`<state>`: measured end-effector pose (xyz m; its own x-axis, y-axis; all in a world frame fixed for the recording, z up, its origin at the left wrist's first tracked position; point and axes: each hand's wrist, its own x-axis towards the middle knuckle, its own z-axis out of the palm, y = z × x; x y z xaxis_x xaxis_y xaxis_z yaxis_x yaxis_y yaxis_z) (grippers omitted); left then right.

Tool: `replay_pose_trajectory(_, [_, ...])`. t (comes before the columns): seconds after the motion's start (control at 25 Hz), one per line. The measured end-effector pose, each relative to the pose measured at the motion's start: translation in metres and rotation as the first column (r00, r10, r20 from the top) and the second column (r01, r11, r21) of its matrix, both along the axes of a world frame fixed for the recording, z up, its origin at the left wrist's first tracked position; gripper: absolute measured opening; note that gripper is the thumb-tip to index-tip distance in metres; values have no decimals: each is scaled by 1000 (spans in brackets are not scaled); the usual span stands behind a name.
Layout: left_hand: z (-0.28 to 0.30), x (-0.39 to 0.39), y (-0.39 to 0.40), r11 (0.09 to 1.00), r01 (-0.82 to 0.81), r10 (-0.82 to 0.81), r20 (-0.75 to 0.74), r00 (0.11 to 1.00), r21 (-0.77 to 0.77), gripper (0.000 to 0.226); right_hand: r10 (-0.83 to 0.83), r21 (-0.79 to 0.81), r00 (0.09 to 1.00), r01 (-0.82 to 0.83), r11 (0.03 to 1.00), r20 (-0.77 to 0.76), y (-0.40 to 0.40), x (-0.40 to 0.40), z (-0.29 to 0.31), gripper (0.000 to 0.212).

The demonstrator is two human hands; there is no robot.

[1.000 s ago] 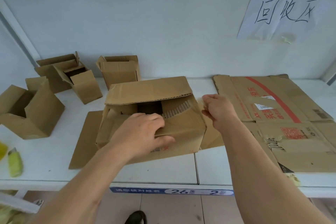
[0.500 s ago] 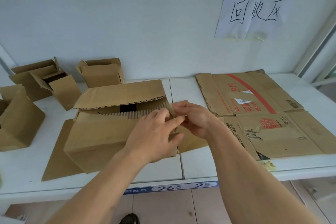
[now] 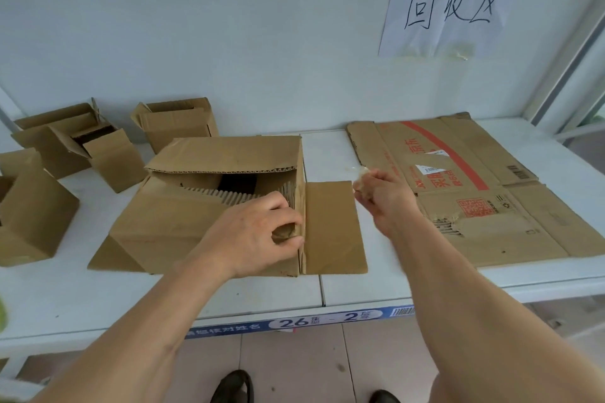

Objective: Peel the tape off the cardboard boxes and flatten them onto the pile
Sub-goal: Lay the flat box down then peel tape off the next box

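Head view: the box (image 3: 209, 206) sits mid-shelf, left hand (image 3: 258, 235) gripping its right front corner, right hand (image 3: 379, 193) pinching a wad of peeled tape (image 3: 360, 181) just beside the side flap (image 3: 330, 226). Light, stiff corrugated board, probably best taken at corners and creases to fold toward the flat pile (image 3: 474, 193) on the right; more boxes (image 3: 82, 147) wait left.

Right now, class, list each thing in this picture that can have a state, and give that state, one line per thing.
Middle box: still upright, top open, right flap flat on the shelf.
Left hand: gripping the middle box's right edge.
Right hand: pinching a wad of peeled tape.
Flattened pile: lying flat.
Small boxes at left: unflattened, flaps open.
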<state>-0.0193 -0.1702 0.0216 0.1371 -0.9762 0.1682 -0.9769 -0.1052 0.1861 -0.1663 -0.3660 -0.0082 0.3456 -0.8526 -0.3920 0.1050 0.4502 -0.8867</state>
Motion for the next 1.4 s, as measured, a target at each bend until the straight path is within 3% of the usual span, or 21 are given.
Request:
replay_pose_trajectory(0.08, [-2,-2,-3,1000,-5,5,7,1000,-30,37,46,62,993,-53,997,108,1,-19,7,8])
replay_pose_trajectory(0.16, [-3,-7,-8,999,-15,15,3,1000,-51,35,151,14,984,-153,988,96,12,-27,10,8])
replay_pose_trajectory(0.24, [-4,-13,-11,998,-38,39,13,999,-53,33,185,-104,983,-186,977,-14,21,-37,10,9])
replay_pose_trajectory(0.32, [-4,-19,-15,997,-61,62,19,998,-56,35,119,-218,976,-158,963,-182,24,-58,13,7])
replay_pose_trajectory(0.52, [-2,-35,-27,991,-126,126,1,992,-47,42,37,-310,838,-242,920,-544,31,-139,15,10])
replay_pose_trajectory(0.6, [0,-41,-32,988,-145,145,-13,989,-43,42,21,-316,710,-339,886,-704,37,-163,3,12])
replay_pose_trajectory(0.72, [2,-47,-38,985,-169,168,-37,985,-35,40,-24,-249,437,-465,850,-899,46,-189,-19,8])
replay_pose_trajectory(0.88, [-1,-48,-35,976,-210,206,-64,976,-62,36,-78,-215,285,-487,847,-955,56,-190,-37,9])
replay_pose_trajectory(1.04, [-6,-49,-31,974,-208,203,-61,977,-94,35,-113,-223,323,-328,918,-940,61,-182,-49,10])
replay_pose_trajectory(1.16, [-7,-49,-31,972,-206,199,-68,978,-111,36,-132,-232,501,-143,962,-855,66,-183,-61,26])
replay_pose_trajectory(1.2, [-8,-49,-32,971,-210,203,-71,977,-114,36,-148,-226,523,-88,970,-839,68,-185,-62,35])
replay_pose_trajectory(1.32, [-8,-50,-32,969,-221,213,-73,974,-113,37,-136,-170,419,-43,985,-898,70,-193,-59,63])
replay_pose_trajectory(1.4, [-7,-50,-31,969,-216,208,-75,975,-120,38,-142,-185,434,-58,981,-889,69,-190,-55,68])
